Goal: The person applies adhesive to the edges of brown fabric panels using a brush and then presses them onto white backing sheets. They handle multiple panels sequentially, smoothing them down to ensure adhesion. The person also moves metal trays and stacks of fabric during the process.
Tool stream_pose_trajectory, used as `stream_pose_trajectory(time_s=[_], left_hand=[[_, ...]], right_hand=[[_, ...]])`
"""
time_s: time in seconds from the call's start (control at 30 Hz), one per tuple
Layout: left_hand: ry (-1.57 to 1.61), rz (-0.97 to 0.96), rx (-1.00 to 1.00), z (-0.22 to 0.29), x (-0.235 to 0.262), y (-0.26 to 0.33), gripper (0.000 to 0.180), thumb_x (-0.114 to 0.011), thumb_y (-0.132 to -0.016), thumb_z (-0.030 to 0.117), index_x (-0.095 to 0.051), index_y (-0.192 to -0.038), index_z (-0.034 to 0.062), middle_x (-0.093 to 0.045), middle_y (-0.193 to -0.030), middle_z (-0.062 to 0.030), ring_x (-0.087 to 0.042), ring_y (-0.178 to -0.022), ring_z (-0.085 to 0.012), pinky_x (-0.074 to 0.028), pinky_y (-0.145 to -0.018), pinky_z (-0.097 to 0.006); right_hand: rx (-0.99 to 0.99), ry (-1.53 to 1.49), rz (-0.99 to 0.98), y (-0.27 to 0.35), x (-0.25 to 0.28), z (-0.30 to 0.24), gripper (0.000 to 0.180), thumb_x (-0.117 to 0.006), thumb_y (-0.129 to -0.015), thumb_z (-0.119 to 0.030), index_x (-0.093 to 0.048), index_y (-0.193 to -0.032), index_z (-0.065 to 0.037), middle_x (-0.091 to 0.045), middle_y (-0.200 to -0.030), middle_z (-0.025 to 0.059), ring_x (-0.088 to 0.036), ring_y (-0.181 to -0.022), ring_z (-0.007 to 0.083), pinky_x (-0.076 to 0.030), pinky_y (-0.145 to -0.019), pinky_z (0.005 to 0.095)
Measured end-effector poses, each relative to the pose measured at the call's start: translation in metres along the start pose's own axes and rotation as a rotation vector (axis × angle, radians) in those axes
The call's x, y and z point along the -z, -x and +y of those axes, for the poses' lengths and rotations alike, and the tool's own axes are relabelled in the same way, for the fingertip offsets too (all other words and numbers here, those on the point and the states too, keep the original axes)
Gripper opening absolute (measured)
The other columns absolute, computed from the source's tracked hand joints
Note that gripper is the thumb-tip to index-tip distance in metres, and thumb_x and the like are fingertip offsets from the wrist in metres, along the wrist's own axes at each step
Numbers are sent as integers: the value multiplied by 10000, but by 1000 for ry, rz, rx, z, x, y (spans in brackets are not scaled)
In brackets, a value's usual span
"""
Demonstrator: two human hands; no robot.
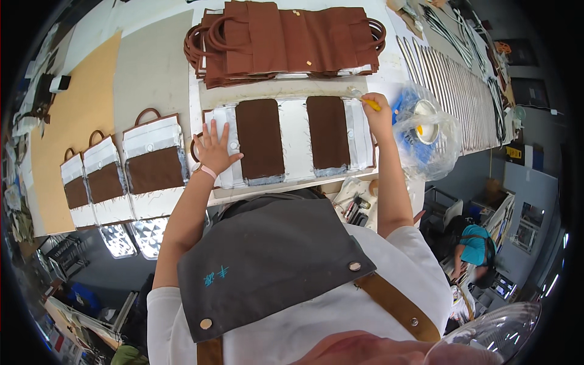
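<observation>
An opened-out bag panel [296, 143] lies in front of me, with white lining, two dark brown fabric pockets and a brown rim. My left hand [213, 148] rests flat on its left end, fingers spread. At its far right corner my right hand [381, 115] is closed round the yellow handle of a small brush [370, 104]. The brush's pale bristle end touches or hovers just over the panel's far edge; I cannot tell which. Right of that hand stands a round bowl [427, 129] of white paste, wrapped about by clear plastic.
A stack of brown bag pieces with handles [292, 45] lies beyond the panel. To the left are three similar panels [155, 161] at the table's near edge. Long thin strips [453, 91] lie in rows at the right. A co-worker in a teal shirt [476, 245] bends at the right.
</observation>
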State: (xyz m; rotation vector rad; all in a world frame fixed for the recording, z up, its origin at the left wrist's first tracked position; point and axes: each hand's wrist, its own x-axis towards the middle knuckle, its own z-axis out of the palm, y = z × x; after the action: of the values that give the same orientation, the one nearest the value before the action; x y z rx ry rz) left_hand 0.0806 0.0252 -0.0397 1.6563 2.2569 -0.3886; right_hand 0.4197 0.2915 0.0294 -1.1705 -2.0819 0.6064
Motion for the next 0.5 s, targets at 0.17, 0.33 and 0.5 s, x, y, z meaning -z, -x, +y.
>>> stream_pose_trajectory(time_s=[0.17, 0.33, 0.5], left_hand=[[21, -51, 22, 3, 1, 0, 1038, -487, -692, 744, -54, -1454, 188, 32, -1487, -205, 50, -1359, -420, -18, -1012, -656], [60, -124, 34, 2, 9, -1, 1024, -456, -709, 748, -31, -1454, 189, 85, -1493, -175, 135, -1353, -401, 32, -1013, -645], [74, -162, 37, 2, 12, -1, 1012, -433, -722, 748, -23, -1454, 182, 110, -1487, -183, 148, -1350, -404, 51, -1010, -642]], right_hand=[[-396, -467, -156, -1, -35, -43, 105, -650, -800, -101, -613, -875, -37, -590, -785, 12, -530, -734, 83, -434, -678, 220], [-317, -550, -391, 4, -108, -110, 139, -633, -808, -81, -619, -934, -24, -596, -845, 32, -551, -773, 112, -442, -705, 237], [56, -544, -564, 3, -175, -155, 137, -612, -805, -69, -638, -930, -19, -592, -952, 101, -570, -897, 237, -448, -795, 302]])
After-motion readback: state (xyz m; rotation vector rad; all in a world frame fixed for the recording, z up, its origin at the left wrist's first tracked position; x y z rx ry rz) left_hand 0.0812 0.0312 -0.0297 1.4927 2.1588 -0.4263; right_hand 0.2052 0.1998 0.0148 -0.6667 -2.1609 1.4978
